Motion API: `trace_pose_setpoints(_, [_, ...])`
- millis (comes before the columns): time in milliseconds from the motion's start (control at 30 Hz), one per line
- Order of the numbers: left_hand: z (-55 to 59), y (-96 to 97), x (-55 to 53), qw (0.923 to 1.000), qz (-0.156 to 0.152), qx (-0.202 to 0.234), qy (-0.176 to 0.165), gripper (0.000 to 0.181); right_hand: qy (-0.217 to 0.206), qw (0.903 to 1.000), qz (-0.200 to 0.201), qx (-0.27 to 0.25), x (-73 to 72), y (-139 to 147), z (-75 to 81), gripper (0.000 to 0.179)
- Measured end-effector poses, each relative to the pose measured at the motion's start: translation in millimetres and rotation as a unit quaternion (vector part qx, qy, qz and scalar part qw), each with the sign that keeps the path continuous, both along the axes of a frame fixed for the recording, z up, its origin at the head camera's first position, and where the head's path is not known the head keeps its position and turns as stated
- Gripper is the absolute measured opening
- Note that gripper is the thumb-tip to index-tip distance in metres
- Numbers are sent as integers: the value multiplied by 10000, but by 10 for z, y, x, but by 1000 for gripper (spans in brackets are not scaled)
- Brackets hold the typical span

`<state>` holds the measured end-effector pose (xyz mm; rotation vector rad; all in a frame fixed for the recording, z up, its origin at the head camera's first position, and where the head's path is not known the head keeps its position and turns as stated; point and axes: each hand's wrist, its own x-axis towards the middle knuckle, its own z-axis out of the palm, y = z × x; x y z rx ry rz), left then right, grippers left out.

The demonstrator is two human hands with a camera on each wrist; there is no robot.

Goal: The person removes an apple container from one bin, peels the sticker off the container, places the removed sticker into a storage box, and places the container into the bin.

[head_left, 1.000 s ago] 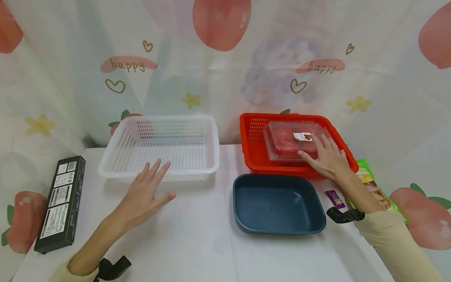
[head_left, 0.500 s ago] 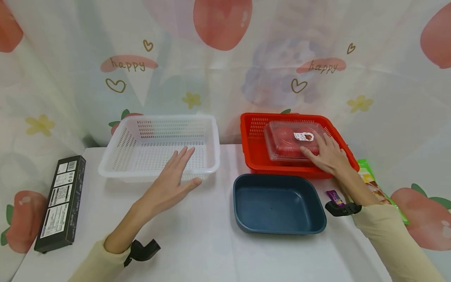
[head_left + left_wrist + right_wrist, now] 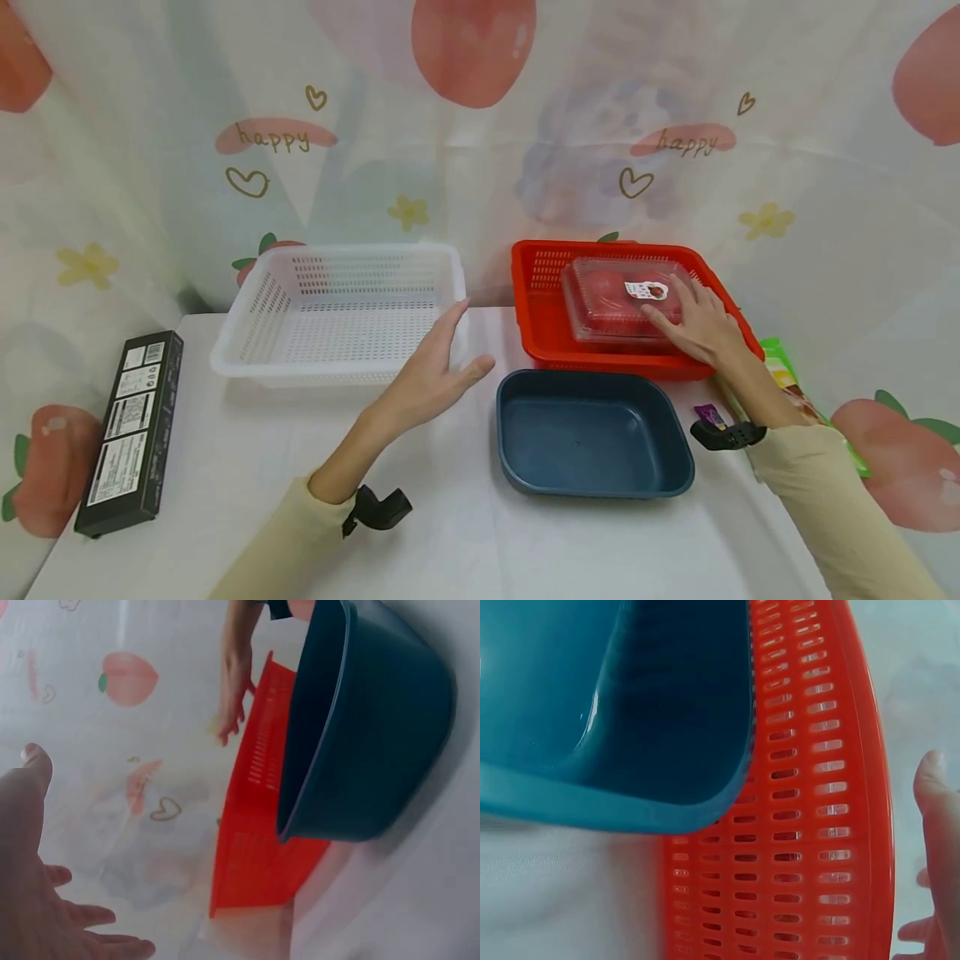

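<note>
My left hand (image 3: 427,379) is held over the table between the white basket and the blue basin, fingers extended, thumb out to the side, holding nothing. Its fingertips overlap the right rim of the white basket (image 3: 300,368) in the head view. My right hand (image 3: 701,325) reaches over the red basket (image 3: 543,308), fingers spread. Under its fingertips lies a clear plastic clamshell box (image 3: 603,308) with red round contents and a white label on the lid. The right wrist view has the right hand (image 3: 937,847) above the basket's rim; the box's lid is hidden there.
A dark blue basin (image 3: 592,433) stands in front of the red basket. At the far left lies a long black box (image 3: 127,433) with white labels. Right of the basin are a small purple packet (image 3: 708,414) and a green bag (image 3: 780,358), partly behind the right arm.
My left hand has moved to the right, from in front of the white basket to beside its right end. The right hand has barely shifted over the clamshell box.
</note>
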<state>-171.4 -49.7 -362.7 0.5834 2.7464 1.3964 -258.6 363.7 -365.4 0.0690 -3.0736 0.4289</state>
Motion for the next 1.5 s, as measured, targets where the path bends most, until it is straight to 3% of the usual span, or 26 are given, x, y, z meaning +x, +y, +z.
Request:
trace_pose_setpoints(300, [-65, 285, -82, 9988, -182, 442, -96, 86, 49, 10000, 28, -21, -102, 85, -21, 91])
trace_pose_setpoints(467, [-119, 440, -131, 9976, -260, 639, 24, 87, 6, 9999, 29, -149, -148, 126, -21, 89])
trace_pose_setpoints(567, [-141, 557, -152, 9951, -297, 936, -116, 87, -79, 9997, -14, -234, -182, 165, -23, 90])
trace_pose_setpoints(700, [-174, 758, -200, 9919, -152, 1219, -334, 87, -177, 9994, -70, -275, -218, 242, -41, 90])
trace_pose_setpoints(867, [-272, 955, -326, 9927, 80, 1168, -296, 90, -361, 9988, -123, -291, -267, 297, -81, 88])
trace_pose_setpoints(1000, [-386, 992, -445, 9920, 127, 1196, -383, 90, -652, 9969, -137, -414, -317, 279, -92, 94])
trace_pose_setpoints(1167, [-500, 954, -549, 9868, -151, 1478, -639, 90, -867, 9942, -215, -599, -340, 230, -92, 101])
trace_pose_setpoints(1500, [-621, 909, -597, 9761, -650, 1791, -1047, 81, -918, 9928, -256, -726, -247, 116, -150, 99])
